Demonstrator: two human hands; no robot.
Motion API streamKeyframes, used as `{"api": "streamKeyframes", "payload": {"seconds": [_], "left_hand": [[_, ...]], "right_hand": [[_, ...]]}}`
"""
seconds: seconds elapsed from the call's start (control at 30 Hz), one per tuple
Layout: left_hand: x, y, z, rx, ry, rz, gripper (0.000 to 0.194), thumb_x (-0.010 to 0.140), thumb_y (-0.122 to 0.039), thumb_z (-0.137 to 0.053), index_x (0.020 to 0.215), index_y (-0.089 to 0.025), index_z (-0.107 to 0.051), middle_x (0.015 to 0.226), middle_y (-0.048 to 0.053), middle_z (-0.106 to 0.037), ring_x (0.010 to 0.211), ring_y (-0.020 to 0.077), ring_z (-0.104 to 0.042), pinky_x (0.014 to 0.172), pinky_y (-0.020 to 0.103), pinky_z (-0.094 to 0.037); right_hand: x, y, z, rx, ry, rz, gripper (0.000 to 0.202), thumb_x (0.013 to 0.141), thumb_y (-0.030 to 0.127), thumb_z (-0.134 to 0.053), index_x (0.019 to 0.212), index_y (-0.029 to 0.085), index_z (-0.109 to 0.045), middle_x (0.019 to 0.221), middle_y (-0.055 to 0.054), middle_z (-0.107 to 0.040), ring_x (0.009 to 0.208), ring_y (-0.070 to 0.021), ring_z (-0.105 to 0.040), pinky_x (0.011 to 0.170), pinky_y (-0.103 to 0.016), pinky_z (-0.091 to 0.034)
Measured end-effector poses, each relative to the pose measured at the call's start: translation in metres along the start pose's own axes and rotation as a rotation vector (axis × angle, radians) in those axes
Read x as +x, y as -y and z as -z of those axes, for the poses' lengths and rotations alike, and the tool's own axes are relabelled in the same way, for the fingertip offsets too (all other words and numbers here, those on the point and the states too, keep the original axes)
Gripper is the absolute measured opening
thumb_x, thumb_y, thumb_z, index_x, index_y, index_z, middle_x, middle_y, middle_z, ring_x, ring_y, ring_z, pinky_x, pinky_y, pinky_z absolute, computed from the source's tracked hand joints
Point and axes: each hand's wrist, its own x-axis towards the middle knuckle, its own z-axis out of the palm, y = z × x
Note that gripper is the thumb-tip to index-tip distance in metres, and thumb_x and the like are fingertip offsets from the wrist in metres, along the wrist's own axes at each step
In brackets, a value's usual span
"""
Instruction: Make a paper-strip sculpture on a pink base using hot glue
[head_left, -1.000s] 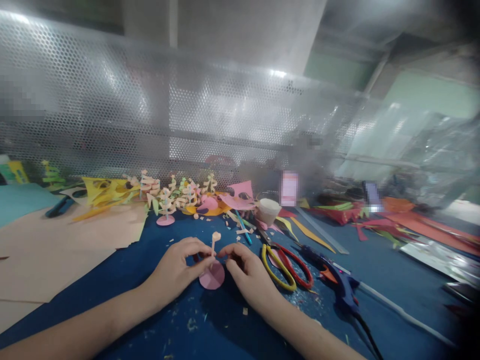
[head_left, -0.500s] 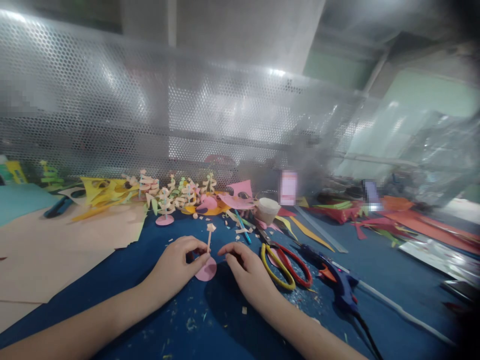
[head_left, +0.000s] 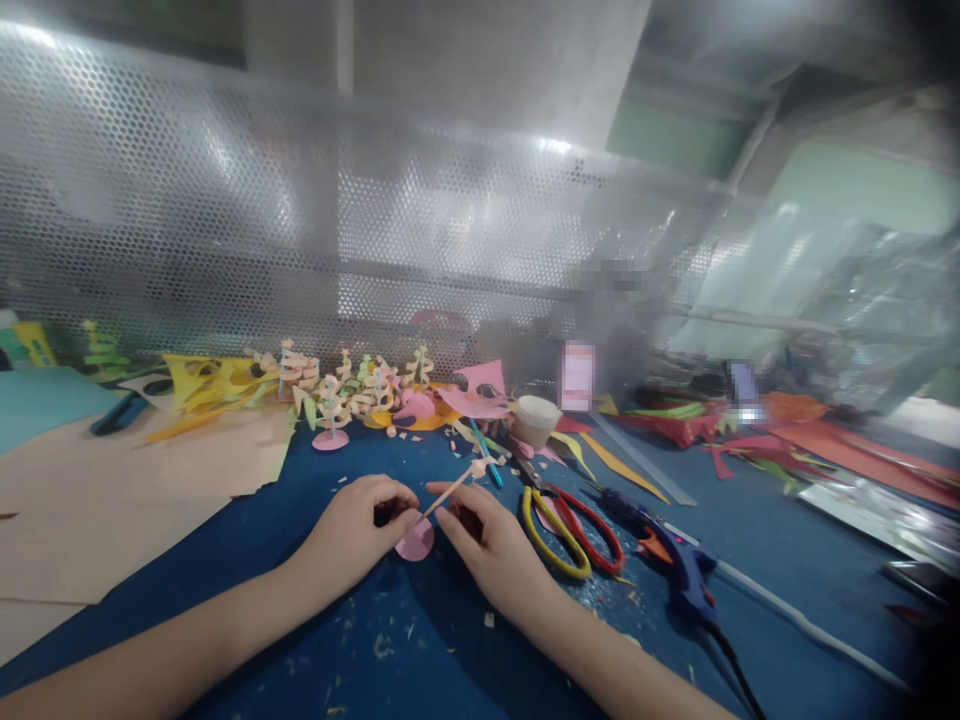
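Note:
My left hand point(head_left: 352, 525) pinches the lower end of a thin pale pink stick point(head_left: 448, 493) between thumb and fingertips. The stick leans to the right, and a small pale star point(head_left: 480, 467) sits on its upper end. Under the fingertips lies a pink paper disc point(head_left: 416, 541) on the blue table; whether the stick is joined to it I cannot tell. Close by on the right, my right hand point(head_left: 491, 540) has thumb and index finger apart, with the stick passing between them. Any contact there is unclear.
Scissors point(head_left: 559, 535) with yellow and red handles and a blue glue gun point(head_left: 675, 565) lie right of my hands. Behind stand small paper trees point(head_left: 330, 400), a white cup point(head_left: 535, 420) and coloured paper scraps. Large pale sheets point(head_left: 150, 500) cover the left side.
The stick with the star has tipped from upright to leaning right. My right hand has come slightly closer to the left one, which stays nearly in place.

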Motion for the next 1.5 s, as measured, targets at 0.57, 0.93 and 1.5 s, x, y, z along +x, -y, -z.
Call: {"api": "streamKeyframes", "payload": {"seconds": [0.57,0.93,1.5], "left_hand": [[-0.001,0.013,0.000,-0.207,-0.437,0.109,0.024,0.085,-0.030,-0.034,0.094,-0.023,-0.054,0.099,0.004,-0.058,0.098,0.0194,-0.052,0.089,0.036,-0.039],[-0.002,0.018,-0.001,-0.388,-0.503,0.199,0.022,0.084,-0.031,-0.034,0.094,-0.023,-0.052,0.101,0.006,-0.054,0.098,0.0203,-0.049,0.088,0.039,-0.038],[-0.002,0.020,-0.002,-0.310,-0.468,0.217,0.019,0.083,-0.029,-0.038,0.089,-0.021,-0.054,0.097,0.005,-0.057,0.098,0.0202,-0.050,0.090,0.038,-0.037]], "right_hand": [[0.056,0.009,-0.012,-0.132,0.014,0.262,0.016,0.084,0.013,-0.040,0.081,0.019,-0.055,0.084,-0.004,-0.055,0.082,-0.0157,-0.052,0.077,-0.029,-0.041],[0.087,-0.013,-0.045,-0.125,-0.028,0.241,0.017,0.085,0.014,-0.038,0.079,0.018,-0.053,0.082,-0.005,-0.055,0.078,-0.0171,-0.052,0.072,-0.029,-0.042],[0.073,-0.013,-0.040,-0.170,0.032,0.304,0.015,0.083,0.013,-0.041,0.079,0.018,-0.055,0.080,-0.004,-0.052,0.077,-0.0162,-0.050,0.072,-0.029,-0.042]]}}
